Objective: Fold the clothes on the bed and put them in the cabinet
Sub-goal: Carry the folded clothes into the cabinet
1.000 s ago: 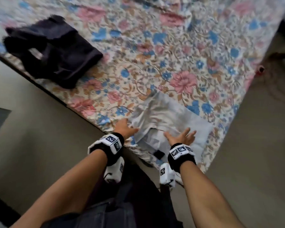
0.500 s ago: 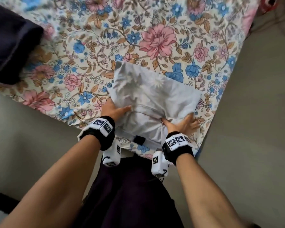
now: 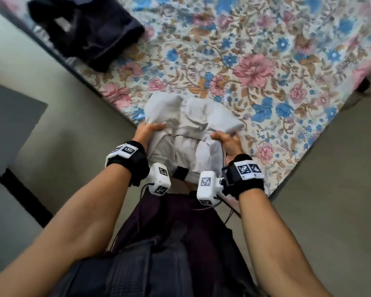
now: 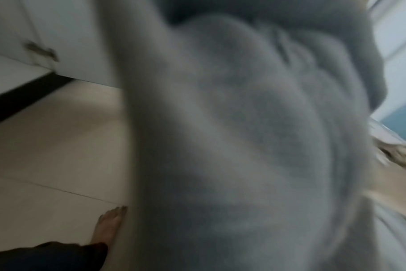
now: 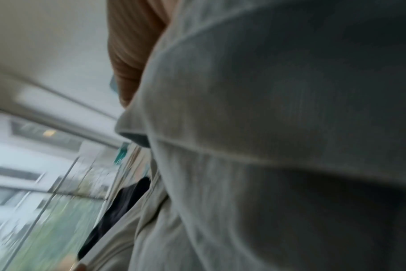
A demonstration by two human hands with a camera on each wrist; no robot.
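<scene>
I am looking for writing and finding none I can read: the white wrist blocks (image 3: 160, 179) are showing only black-and-white square marker patterns, and the small black tab (image 3: 180, 173) at the near edge of the folded grey garment (image 3: 193, 133) is carrying no text I can make out. My left hand (image 3: 147, 130) is gripping the garment's left side with the thumb lying across the top, and my right hand (image 3: 227, 140) is gripping its right side with the thumb curled over the cloth; the bundle is hanging between them at the near corner of the bed (image 3: 255, 67), its far part over the sheet and its near part over my lap. Both wrist views are being filled by blurred grey cloth (image 4: 243, 137) (image 5: 278, 146), so the fingers under it are hidden from me. A dark navy garment (image 3: 90, 33) is lying crumpled on the bed's far left edge, well apart from the grey one. The bed is wearing a cream sheet printed with pink and blue flowers. Beige floor tiles (image 3: 330, 200) are surrounding the bed corner, and the left wrist view is showing a bare foot (image 4: 108, 227) on them beside a white cabinet door (image 4: 65, 36) with a small handle.
</scene>
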